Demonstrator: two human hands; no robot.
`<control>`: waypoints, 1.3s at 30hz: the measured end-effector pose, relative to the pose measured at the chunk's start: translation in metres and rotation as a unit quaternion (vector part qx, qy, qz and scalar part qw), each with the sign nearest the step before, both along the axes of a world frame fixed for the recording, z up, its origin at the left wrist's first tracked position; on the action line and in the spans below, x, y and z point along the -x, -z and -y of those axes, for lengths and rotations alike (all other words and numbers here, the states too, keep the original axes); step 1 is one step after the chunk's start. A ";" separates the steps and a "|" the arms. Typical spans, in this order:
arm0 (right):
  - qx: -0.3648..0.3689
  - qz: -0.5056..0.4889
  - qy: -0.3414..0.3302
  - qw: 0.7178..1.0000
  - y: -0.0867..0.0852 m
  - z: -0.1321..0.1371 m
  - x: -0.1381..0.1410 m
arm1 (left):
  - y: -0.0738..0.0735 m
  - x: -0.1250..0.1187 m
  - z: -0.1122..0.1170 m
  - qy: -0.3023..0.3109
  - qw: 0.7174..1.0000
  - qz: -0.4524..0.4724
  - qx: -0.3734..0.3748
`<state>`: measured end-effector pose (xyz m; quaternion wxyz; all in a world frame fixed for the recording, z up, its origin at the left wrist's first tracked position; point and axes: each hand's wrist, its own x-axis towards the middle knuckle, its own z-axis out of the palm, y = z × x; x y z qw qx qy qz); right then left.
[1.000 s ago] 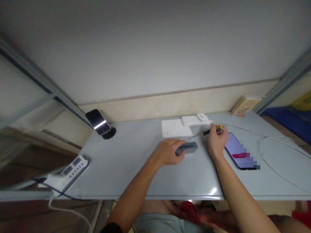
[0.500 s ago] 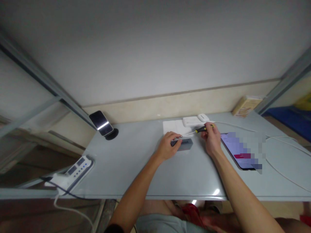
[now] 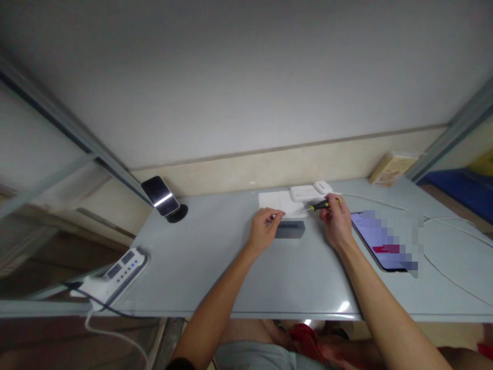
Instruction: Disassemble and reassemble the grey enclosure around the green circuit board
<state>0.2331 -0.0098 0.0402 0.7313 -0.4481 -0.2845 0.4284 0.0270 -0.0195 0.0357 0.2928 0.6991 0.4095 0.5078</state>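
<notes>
A small grey box with a row of ports (image 3: 291,229) lies on the pale grey table (image 3: 231,277). My left hand (image 3: 264,230) is curled round its left end, fingers closed on it. My right hand (image 3: 336,220) grips a screwdriver with a black and yellow handle (image 3: 322,205). The thin shaft slants down to the left and its tip meets the box near my left fingertips. A white sheet of paper (image 3: 273,199) lies just behind the box.
A phone with a lit screen (image 3: 381,239) lies to the right of my right hand. White chargers (image 3: 310,191) and white cables (image 3: 442,226) sit behind and right. A dark phone on a stand (image 3: 160,196) and a power strip (image 3: 115,270) are to the left.
My right hand lifted the screwdriver from near the table and brought its tip to the box. My left hand shifted the box a little farther away and changed its grip.
</notes>
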 end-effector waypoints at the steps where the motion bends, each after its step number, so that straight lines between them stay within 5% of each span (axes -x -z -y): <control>1: -0.002 0.002 -0.003 1.000 0.000 0.000 0.000 | 0.000 0.000 0.000 0.000 1.000 0.002 0.013; 26: -0.026 0.036 -0.015 0.999 -0.002 0.002 0.002 | 0.004 -0.004 -0.001 0.003 0.990 0.046 0.136; 33: -0.075 -0.008 0.064 0.995 -0.009 0.004 -0.025 | -0.001 0.000 0.006 0.065 0.996 -0.062 0.004; 39: -0.048 0.018 0.095 0.994 -0.010 0.009 -0.033 | -0.004 0.001 0.009 0.074 0.982 -0.152 -0.084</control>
